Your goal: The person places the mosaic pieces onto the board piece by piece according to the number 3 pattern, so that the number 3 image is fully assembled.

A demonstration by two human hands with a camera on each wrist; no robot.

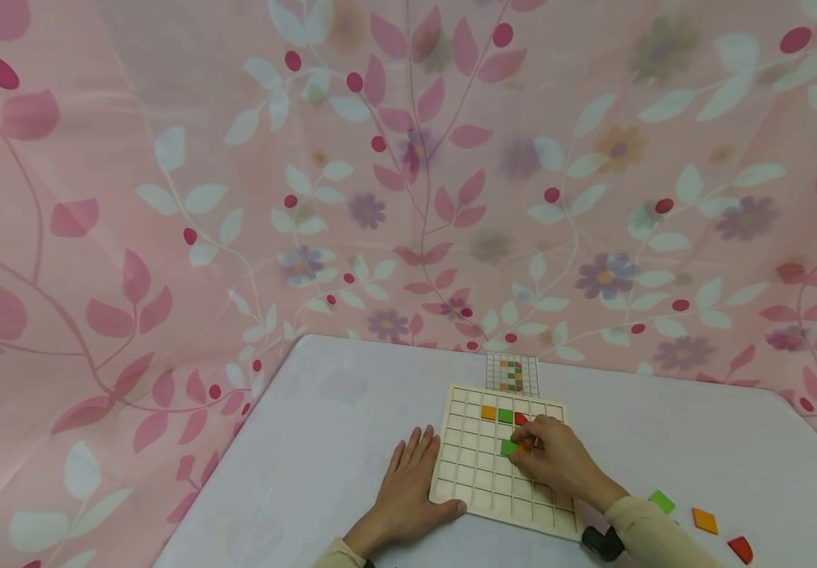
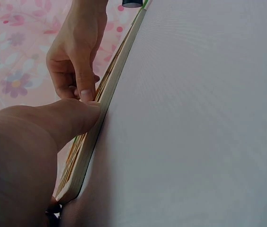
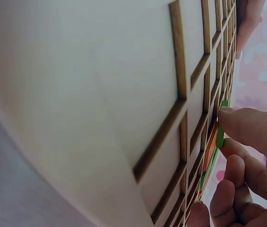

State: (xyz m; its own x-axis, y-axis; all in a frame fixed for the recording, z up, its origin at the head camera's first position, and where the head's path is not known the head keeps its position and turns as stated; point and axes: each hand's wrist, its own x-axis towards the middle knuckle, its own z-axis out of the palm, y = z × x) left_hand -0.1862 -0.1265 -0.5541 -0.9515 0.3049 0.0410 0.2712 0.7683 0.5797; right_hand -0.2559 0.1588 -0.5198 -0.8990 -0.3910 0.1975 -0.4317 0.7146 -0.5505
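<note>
A cream wooden grid board [image 1: 479, 479] lies on the white table. My right hand [image 1: 557, 457] is over its right half and pinches a green square tile [image 3: 222, 130] between thumb and finger. An orange tile [image 1: 525, 447] shows partly beneath those fingers. Toward the board's far side sit an orange square [image 1: 489, 412], a green square [image 1: 505, 416] and a red tile [image 1: 520, 419] with a rounded side, in a row. My left hand [image 1: 410, 491] lies flat with straight fingers along the board's left edge, its thumb [image 2: 84, 113] touching the near edge.
A small printed grid card [image 1: 512, 375] with coloured cells lies beyond the board. To the right of the board are a loose green tile [image 1: 661, 502], an orange tile [image 1: 704, 521] and a red tile [image 1: 740, 550]. A dark object [image 1: 601, 544] is by the right wrist. Floral cloth [image 1: 408, 197] hangs behind.
</note>
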